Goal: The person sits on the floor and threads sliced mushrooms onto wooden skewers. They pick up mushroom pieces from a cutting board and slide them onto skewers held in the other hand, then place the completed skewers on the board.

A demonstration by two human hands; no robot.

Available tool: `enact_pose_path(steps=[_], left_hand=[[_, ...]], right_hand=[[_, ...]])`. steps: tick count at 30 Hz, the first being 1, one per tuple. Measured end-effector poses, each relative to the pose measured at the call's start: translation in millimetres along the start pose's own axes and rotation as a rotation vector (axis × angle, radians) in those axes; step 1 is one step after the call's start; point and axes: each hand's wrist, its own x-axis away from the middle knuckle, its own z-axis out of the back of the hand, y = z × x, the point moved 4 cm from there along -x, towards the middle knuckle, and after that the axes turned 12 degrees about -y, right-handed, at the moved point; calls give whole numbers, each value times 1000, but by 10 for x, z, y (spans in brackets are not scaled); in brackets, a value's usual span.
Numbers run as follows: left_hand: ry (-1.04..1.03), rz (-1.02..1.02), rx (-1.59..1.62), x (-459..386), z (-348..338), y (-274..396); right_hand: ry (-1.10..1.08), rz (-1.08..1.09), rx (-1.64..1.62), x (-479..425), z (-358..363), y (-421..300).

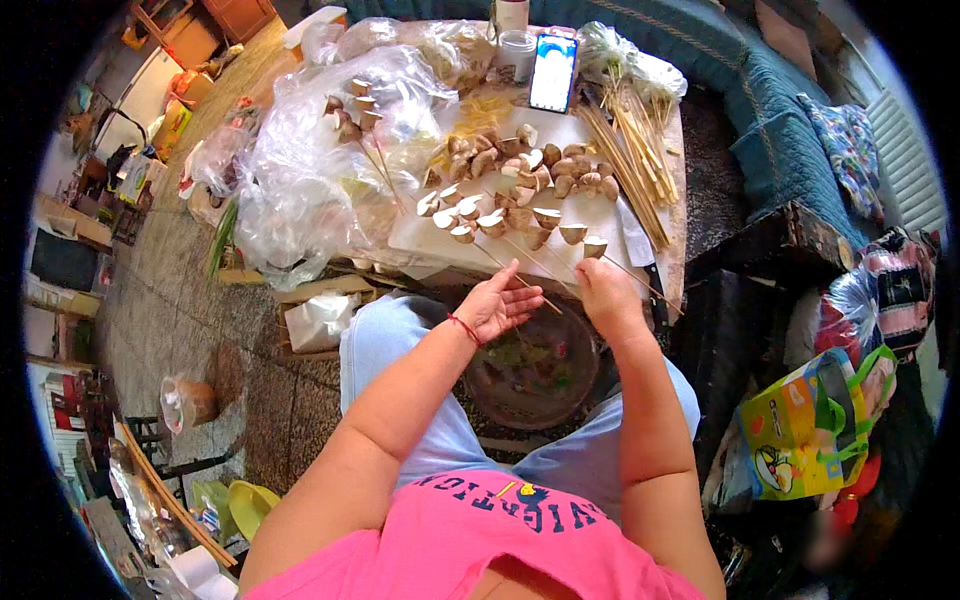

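Three bamboo skewers of cut brown mushrooms lie slantwise on the white board (pixel 409 238), their bare ends toward me. My left hand (pixel 495 304), palm turned up and fingers apart, is at the bare end of the left skewer (pixel 553 306). The middle skewer (pixel 540 264) lies between my hands. My right hand (pixel 611 300) has curled fingers just below the end mushroom piece (pixel 595 247) of the right skewer (pixel 651 288); what they grip is hidden. Loose mushrooms (pixel 484 159) are heaped behind the skewers.
Bare bamboo skewers (pixel 630 161) and a knife (pixel 636 236) lie at the right. Clear plastic bags (pixel 300 172), with finished mushroom skewers (pixel 364 105) on top, cover the left. A lit phone (pixel 553 75) leans beside a plastic cup (pixel 515 56). A round basin (pixel 529 375) sits between my knees.
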Motion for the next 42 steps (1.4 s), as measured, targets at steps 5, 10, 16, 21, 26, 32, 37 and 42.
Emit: enact_pose_path(steps=[5, 10, 16, 21, 26, 32, 37, 42], left_hand=[[-88, 34, 131, 23, -218, -14], [-84, -184, 169, -96, -154, 11], [-86, -276, 101, -62, -288, -45], [-166, -231, 105, -7, -454, -193], [-225, -208, 111, -61, -519, -410], [-155, -151, -17, -121, -465, -485], [-17, -124, -196, -168, -443, -525], [-66, -99, -244, -238, -378, -546]], right_hand=[[-133, 52, -182, 84, -143, -165], [-177, 68, -294, 190, -71, -337], [-52, 72, 3, 291, 317, -144], [399, 289, 78, 210, 457, 227], [229, -27, 97, 108, 180, 539], [114, -186, -5, 124, 63, 343], [56, -1, -366, 272, -245, 19], [-8, 18, -513, 412, -329, -224]])
